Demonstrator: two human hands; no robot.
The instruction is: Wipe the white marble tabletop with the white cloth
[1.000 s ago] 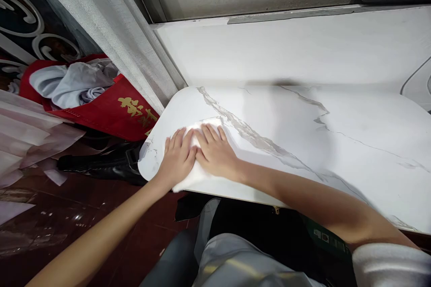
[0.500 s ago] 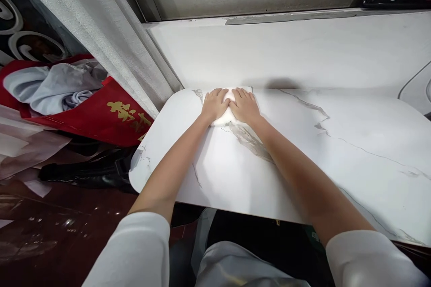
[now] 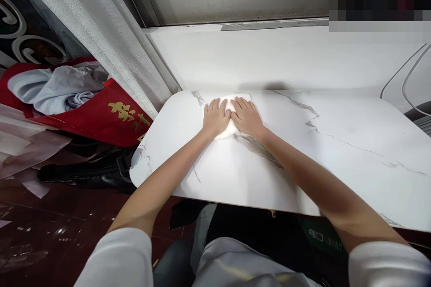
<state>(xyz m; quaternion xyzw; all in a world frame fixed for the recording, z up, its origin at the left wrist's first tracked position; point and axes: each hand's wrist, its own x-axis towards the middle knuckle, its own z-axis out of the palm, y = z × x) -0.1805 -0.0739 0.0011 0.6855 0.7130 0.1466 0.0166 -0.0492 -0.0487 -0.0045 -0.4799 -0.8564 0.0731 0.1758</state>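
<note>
Flatly laid: one white cloth (image 3: 225,132), soft and matte, set on the left part of the surface (image 3: 340,175), near its far edge. The cloth is covered for the most part by two bare hands, so its full outline cannot be told. By the left hand (image 3: 215,121) and the right hand (image 3: 248,120) it is pressed from above, palms down; the fingers (image 3: 215,107) are laid out straight and slightly spread on both, nothing being pinched, with the thumbs brought close together between the hands.

The surface: white, smooth, rounded at its left corners, patterned with grey-brown marble veining. It is backed by a plain white wall (image 3: 269,58), above which a dull metal window frame (image 3: 235,3) is set. At far left, a pale, grainy curtain (image 3: 97,22) is hung in long folds. Beside it, a red bag (image 3: 81,125) is marked with gold characters and filled with crumpled pale-grey fabric (image 3: 63,87). Below, a glossy black item (image 3: 87,177) is placed over the dark red floor (image 3: 77,219). At right, thin grey cables (image 3: 406,83) are looped against the wall.
</note>
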